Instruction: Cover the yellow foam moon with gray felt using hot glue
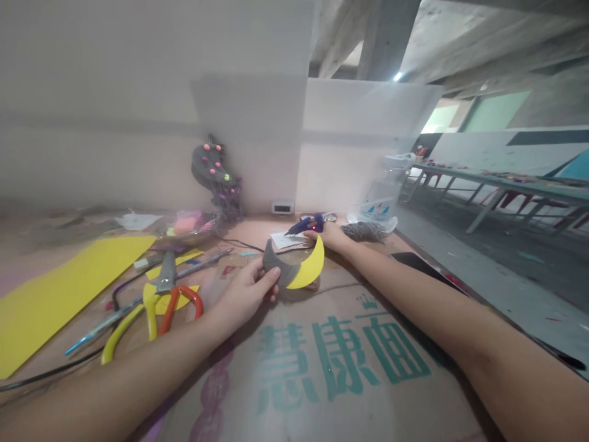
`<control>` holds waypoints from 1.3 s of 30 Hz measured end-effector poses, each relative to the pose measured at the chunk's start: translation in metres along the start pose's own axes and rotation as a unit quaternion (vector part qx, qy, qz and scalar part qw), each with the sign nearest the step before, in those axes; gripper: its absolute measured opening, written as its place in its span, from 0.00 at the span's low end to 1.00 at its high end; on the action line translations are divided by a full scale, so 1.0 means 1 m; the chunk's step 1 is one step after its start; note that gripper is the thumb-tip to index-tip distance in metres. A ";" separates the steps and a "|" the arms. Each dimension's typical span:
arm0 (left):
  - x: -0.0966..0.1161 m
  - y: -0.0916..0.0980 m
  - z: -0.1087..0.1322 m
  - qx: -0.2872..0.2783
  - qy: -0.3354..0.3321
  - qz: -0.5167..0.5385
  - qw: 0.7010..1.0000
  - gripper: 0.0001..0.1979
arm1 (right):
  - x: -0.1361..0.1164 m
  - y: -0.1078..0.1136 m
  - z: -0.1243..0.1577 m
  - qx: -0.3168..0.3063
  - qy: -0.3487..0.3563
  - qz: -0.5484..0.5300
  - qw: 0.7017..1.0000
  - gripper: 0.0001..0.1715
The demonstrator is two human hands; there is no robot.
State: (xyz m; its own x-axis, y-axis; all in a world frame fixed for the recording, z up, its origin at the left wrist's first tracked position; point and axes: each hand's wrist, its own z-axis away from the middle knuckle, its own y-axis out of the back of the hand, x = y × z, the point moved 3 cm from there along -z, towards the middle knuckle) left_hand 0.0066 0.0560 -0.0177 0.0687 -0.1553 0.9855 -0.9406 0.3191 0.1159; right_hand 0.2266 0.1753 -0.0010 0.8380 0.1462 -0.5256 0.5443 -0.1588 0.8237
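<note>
In my left hand (257, 282) is a crescent moon cutout (309, 269), pinched at its left part between thumb and fingers. Grey yarn wraps that left part; the right part is bare yellow. My right hand (332, 238) is farther off, closed around a dark blue glue gun (304, 225) whose small red light is lit. The nozzle points left over a small white paper (286, 240). A bundle of grey yarn (365, 231) lies just right of this hand, and a thin strand runs across the cardboard behind the crescent.
Cardboard with green print (340, 356) covers the table. Scissors (168, 294), pens (103, 325) and a yellow sheet (59, 288) lie at left. A decorated grey crescent (211, 169) stands at the back, near a small digital display (282, 208). A plastic container (380, 196) stands back right.
</note>
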 end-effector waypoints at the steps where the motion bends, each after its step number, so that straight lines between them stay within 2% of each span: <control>1: -0.001 0.000 0.000 0.005 0.000 0.005 1.000 0.16 | 0.001 0.000 -0.001 -0.002 0.001 0.012 1.000 0.21; 5: -0.005 0.004 0.000 0.031 -0.001 0.017 0.999 0.33 | 0.002 0.012 0.009 -0.016 0.027 0.054 0.998 0.22; 7: -0.005 0.005 0.001 0.033 -0.005 0.019 0.999 0.36 | 0.000 0.024 0.021 -0.011 0.047 0.081 0.996 0.22; 11: -0.003 0.005 0.003 0.033 -0.015 0.033 0.999 0.37 | -0.012 0.041 0.058 0.015 0.112 0.149 0.982 0.21; 14: 0.001 0.005 0.005 0.035 -0.019 0.032 0.999 0.38 | -0.034 0.038 0.099 -0.023 0.255 0.196 0.947 0.19; 16: 0.003 0.005 0.007 0.035 -0.029 0.015 0.999 0.36 | -0.048 0.033 0.125 -0.065 0.307 0.171 0.934 0.17; 18: 0.005 0.005 0.008 0.033 -0.042 -0.011 0.999 0.30 | -0.058 0.030 0.145 -0.052 0.338 0.167 0.925 0.16; 21: 0.003 0.005 0.007 0.030 -0.049 -0.031 0.998 0.17 | -0.063 0.024 0.160 -0.029 0.342 0.199 0.918 0.21; 24: 0.001 0.004 0.006 0.019 -0.056 -0.021 0.998 0.11 | -0.061 0.013 0.163 -0.035 0.341 0.186 0.921 0.20; 27: 0.002 0.003 0.007 0.012 -0.069 -0.034 0.997 0.11 | -0.058 0.004 0.160 -0.048 0.336 0.131 0.932 0.17; 29: 0.005 0.002 0.009 0.008 -0.079 -0.055 0.995 0.11 | -0.058 0.001 0.159 -0.049 0.331 0.108 0.936 0.12; 34: 0.010 -0.001 0.012 -0.003 -0.116 -0.142 0.983 0.10 | -0.061 0.009 0.164 -0.067 0.333 0.024 0.940 0.08; 39: 0.009 -0.005 0.012 -0.032 -0.143 -0.207 0.967 0.11 | -0.057 0.013 0.167 -0.072 0.251 -0.038 0.965 0.09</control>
State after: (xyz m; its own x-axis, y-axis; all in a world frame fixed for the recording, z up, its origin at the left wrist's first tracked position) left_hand 0.0077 0.0416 -0.0109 0.3330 -0.5309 0.7793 -0.8289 0.2291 0.5103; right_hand 0.1919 0.0015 0.0038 0.6525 0.6126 -0.4460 0.5628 0.0024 0.8266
